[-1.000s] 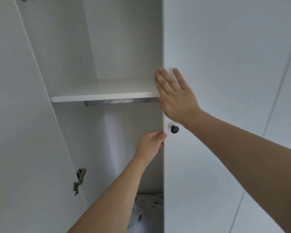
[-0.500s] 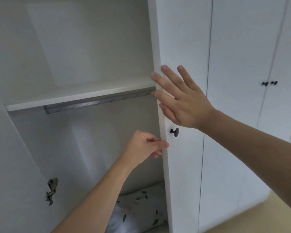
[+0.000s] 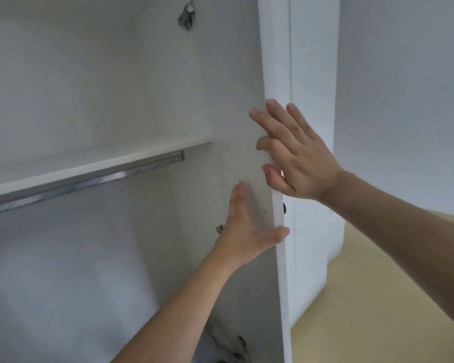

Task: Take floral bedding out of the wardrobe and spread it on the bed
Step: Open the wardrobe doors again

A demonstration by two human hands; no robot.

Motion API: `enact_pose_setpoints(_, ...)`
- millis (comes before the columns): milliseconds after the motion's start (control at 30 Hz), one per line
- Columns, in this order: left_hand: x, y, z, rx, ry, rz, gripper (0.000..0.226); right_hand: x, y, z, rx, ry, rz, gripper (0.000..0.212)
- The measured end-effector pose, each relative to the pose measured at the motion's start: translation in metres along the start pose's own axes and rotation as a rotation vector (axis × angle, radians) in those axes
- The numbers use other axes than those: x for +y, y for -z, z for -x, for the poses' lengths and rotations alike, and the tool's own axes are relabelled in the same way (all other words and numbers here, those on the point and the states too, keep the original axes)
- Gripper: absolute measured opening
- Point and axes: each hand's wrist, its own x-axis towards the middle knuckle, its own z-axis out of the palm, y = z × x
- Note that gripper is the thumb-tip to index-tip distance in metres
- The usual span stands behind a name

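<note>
Head view: both hands work the door to clear the way in. Left hand lies flat on the door's inner face, fingers straight, thumb hooked over its edge; right hand rests spread on its outer side. Bedding lies low beside the door's foot, untouched

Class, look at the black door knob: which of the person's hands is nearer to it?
Right. The right hand lies on the door edge just above the knob; the left hand presses the door's inner face, below and left of it.
</note>
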Motion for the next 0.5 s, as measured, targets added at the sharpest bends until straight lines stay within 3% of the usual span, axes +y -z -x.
enact_pose_setpoints(167, 0.021, -0.048, -0.031, 0.102, -0.042, -0.204, 0.130, 0.036, 0.013, 0.030, -0.136, -0.091, 0.138, 0.058)
enact_pose_setpoints(500, 0.051, -0.098, -0.069, 0.173, 0.045, -0.168, 0.132, 0.080, 0.016, 0.065, -0.364, -0.191, 0.364, 0.062)
